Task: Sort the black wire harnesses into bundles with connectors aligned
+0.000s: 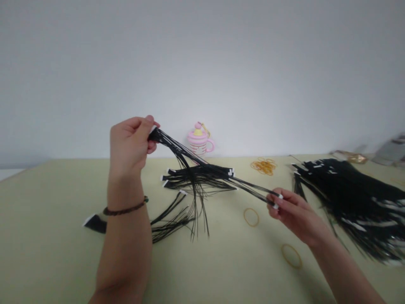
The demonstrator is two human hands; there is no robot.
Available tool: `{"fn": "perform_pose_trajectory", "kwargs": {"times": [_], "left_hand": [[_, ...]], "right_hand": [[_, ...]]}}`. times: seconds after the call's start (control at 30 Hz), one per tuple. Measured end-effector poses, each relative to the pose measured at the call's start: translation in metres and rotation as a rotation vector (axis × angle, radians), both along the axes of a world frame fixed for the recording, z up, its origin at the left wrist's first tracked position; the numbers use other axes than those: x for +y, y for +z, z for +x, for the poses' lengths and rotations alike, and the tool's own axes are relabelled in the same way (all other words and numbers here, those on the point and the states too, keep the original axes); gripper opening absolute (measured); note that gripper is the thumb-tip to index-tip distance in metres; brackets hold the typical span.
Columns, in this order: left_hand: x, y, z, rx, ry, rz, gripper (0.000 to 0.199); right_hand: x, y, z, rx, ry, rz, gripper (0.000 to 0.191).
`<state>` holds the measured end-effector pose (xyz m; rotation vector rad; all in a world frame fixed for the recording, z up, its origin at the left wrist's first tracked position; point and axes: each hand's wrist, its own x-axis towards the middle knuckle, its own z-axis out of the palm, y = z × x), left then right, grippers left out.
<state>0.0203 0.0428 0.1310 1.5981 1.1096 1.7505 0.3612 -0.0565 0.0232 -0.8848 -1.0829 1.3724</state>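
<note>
A black wire harness [172, 145] stretches in the air between my two hands. My left hand [131, 135], raised high, pinches its wide white connector end. Lower at the right, the fingers of my right hand [292, 211] grip two small white connectors at the ends of some of its wires. Other loose wires of the harness hang down in the middle. Behind and below it, several similar harnesses [198, 182] lie side by side on the table. Another black bundle [95, 223] rests at the left, partly hidden by my left forearm.
A large pile of black harnesses [351, 190] covers the right side of the table [218, 261]. Yellow rubber bands [264, 166] lie heaped at the back, with single bands [244, 217] nearer. A pink cup-shaped object [198, 142] stands by the wall.
</note>
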Motion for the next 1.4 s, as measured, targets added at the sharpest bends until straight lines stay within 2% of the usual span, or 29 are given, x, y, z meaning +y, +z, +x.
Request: {"fn": "perform_pose_trajectory", "kwargs": {"times": [0.2, 0.43, 0.63, 0.8, 1.07, 1.23, 1.4], "left_hand": [[0.014, -0.005, 0.007, -0.095, 0.074, 0.189, 0.022], [0.013, -0.003, 0.005, -0.136, 0.070, 0.241, 0.019], [0.008, -0.002, 0.010, -0.123, 0.029, 0.299, 0.018], [0.005, -0.001, 0.016, -0.135, -0.003, 0.385, 0.018], [0.016, -0.002, 0.009, -0.266, -0.037, 0.507, 0.022], [0.020, 0.000, 0.007, -0.284, -0.071, 0.570, 0.030], [0.016, 0.000, 0.009, -0.291, -0.088, 0.560, 0.027]], "right_hand": [[0.000, -0.030, -0.012, 0.273, 0.075, -0.238, 0.016], [0.000, -0.033, -0.015, 0.391, 0.141, -0.347, 0.017], [0.001, -0.032, -0.015, 0.414, 0.051, -0.344, 0.019], [0.003, -0.032, -0.012, 0.424, 0.028, -0.319, 0.017], [0.002, -0.032, -0.016, 0.472, 0.159, -0.276, 0.007], [0.001, -0.031, -0.015, 0.480, 0.167, -0.280, 0.008], [0.001, -0.031, -0.014, 0.496, 0.174, -0.295, 0.011]]}}
